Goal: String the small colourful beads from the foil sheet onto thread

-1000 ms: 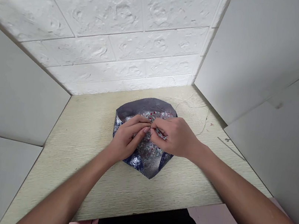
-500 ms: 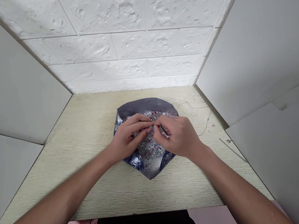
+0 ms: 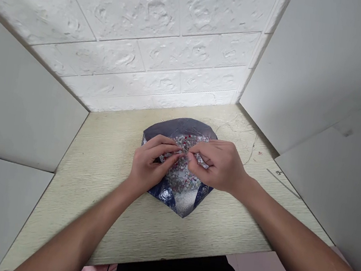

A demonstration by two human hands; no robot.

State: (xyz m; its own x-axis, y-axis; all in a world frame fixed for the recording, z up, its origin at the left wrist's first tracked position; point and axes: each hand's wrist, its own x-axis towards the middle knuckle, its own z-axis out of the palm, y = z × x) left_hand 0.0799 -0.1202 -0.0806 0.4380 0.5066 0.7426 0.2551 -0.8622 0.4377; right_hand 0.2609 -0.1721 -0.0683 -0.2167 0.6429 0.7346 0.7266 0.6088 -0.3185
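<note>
A blue pouch (image 3: 178, 126) with a silvery lining and folded edges stands open on the table. Small loose beads (image 3: 183, 179) fill it, mostly clear and white with some red ones. Over the beads, my left hand (image 3: 152, 160) has its thumb and fingertips drawn together. Opposite it, my right hand (image 3: 218, 164) pinches with thumb and forefinger, its other fingers curled. A thin pale strand (image 3: 185, 150) runs between the two sets of fingertips; its ends are hidden, and whether beads sit on it is too small to tell.
The pale wood-grain table (image 3: 98, 205) fits between white panels and a white brick-pattern wall (image 3: 118, 53). A loose clear thread (image 3: 253, 151) lies at the back right. Nearer the right panel are a thin grey rod (image 3: 283, 183) and a small metal piece (image 3: 278, 173).
My hands have moved slightly apart, the left one shifting left and the right one a little right. More of the strand and beads shows between them.
</note>
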